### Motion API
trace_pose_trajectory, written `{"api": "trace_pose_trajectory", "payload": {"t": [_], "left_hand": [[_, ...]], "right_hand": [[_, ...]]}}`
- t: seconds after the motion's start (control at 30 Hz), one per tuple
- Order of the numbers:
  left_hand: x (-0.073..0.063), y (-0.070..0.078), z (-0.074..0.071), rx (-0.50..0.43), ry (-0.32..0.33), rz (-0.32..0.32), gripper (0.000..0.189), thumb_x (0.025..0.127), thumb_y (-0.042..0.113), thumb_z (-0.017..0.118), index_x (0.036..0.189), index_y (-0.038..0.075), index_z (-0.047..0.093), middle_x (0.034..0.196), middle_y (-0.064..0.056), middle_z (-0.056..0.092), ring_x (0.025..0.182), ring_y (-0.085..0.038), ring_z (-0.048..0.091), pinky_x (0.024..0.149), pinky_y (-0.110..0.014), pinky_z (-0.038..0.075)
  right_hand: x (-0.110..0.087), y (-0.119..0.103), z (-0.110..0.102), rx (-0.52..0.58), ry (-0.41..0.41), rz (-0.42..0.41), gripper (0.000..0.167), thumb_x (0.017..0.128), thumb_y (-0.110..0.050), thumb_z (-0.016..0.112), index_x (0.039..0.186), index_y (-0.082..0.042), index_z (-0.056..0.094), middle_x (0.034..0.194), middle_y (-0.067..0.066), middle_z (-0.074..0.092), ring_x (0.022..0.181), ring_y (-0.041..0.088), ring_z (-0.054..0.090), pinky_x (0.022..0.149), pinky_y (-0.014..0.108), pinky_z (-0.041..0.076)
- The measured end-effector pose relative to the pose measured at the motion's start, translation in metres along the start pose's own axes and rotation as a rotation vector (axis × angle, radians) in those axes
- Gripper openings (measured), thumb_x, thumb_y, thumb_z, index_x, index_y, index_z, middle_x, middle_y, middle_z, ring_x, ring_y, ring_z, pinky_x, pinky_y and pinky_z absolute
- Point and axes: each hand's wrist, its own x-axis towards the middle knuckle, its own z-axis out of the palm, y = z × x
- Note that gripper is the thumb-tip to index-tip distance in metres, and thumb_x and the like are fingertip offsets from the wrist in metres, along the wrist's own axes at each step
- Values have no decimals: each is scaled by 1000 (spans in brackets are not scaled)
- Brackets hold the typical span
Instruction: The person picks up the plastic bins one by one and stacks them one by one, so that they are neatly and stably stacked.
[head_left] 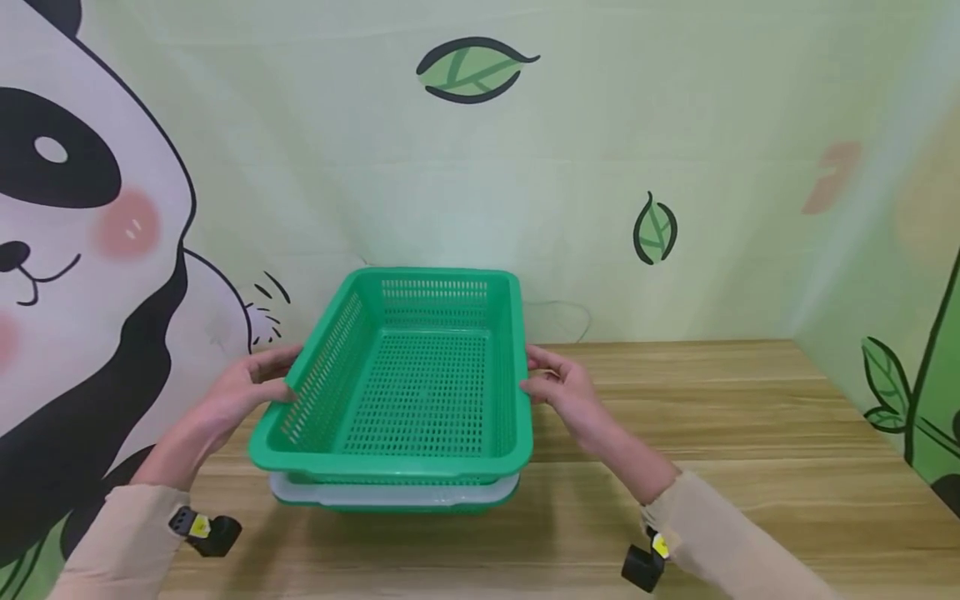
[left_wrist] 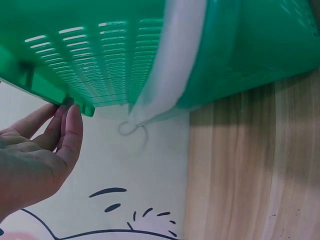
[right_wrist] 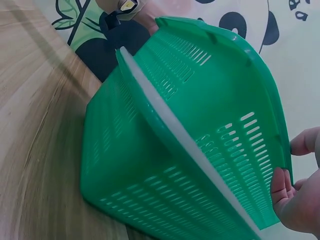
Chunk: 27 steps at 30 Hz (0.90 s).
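Observation:
A green rectangular plastic basket (head_left: 420,467) with slotted walls and floor is held by its rim from both sides. My left hand (head_left: 243,387) pinches the left rim, thumb on top; in the left wrist view, its fingers (left_wrist: 72,132) reach under that edge. On the opposite side my right hand (head_left: 566,392) grips the right rim between thumb and fingers. Beneath is a second green basket (right_wrist: 120,165) with a whitish rim (head_left: 390,493), standing on the table. Both wrist views show the upper basket raised partly out of the lower one, its bottom still inside.
The wood-grain table (head_left: 712,433) extends to the right of the baskets. Behind it hangs a pale green backdrop (head_left: 562,158) printed with leaves and a large panda (head_left: 142,350). A thin cord (head_left: 577,312) shows against the backdrop behind the baskets.

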Motion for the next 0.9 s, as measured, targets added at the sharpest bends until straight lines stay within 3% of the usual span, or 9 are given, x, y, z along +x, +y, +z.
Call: {"api": "trace_pose_trajectory", "payload": {"t": [0.1,0.3,0.43,0.73,0.9], "left_hand": [[1,0,0,12,2,8,68,79,6,55,140,-3,26,134,-25,39,113,-27,41,96,-50,32],[2,2,0,22,1,24,64,79,6,56,138,-1,33,130,-21,44,103,-13,47,90,-37,37],[2,-2,0,40,-1,59,61,78,5,56,136,-1,38,127,-19,48,102,-12,49,87,-37,38],[4,-13,3,19,5,41,60,79,5,57,135,-1,38,132,-22,43,118,-35,40,93,-49,35],[3,-16,4,14,3,13,63,79,5,57,137,0,36,134,-22,41,121,-38,38,94,-51,34]], "right_hand": [[1,1,-1,2,-2,0,54,81,3,52,133,5,39,113,12,45,81,9,51,75,26,46],[2,5,-1,17,-2,-5,54,80,3,52,132,5,40,112,11,47,81,9,51,75,27,46],[3,10,0,20,-6,-12,53,80,3,52,131,6,41,113,14,47,80,8,52,74,25,46],[4,19,1,4,4,-10,52,80,2,52,131,7,41,115,19,46,79,7,52,75,26,46],[5,20,3,4,4,-2,53,81,2,53,131,7,40,116,19,46,78,6,52,71,22,46]]}}
